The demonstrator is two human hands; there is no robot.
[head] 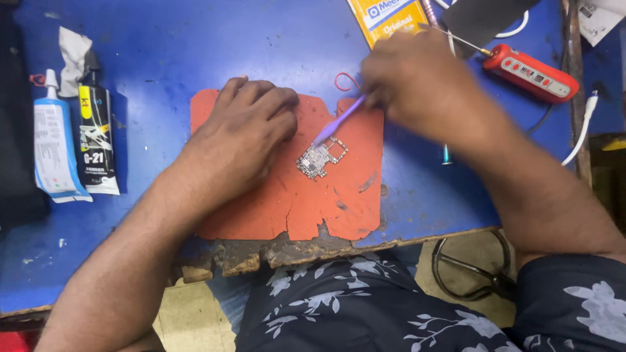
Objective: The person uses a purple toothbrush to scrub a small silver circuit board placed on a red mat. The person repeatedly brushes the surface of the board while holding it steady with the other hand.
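Floral dark cloth (365, 313) is lying nearest, under the table's crumbling edge (261, 254). Left hand (244, 130) is pressing flat, fingers together, on the chipped orange mat (293, 202); right hand (417, 85), at two o'clock, is pinching a purple brush (336, 124) onto the small circuit board (319, 158) mid-mat. Glue tubes (75, 140) are sitting at nine o'clock on scuffed blue tabletop (163, 52).

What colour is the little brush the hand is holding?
Purple, the brush in the right hand, head view.

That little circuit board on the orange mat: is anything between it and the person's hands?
Nothing visible blocks it. The circuit board lies bare on the orange mat. The left hand rests on the mat just beside it, and the right hand holds a purple brush whose tip meets the board's upper edge.
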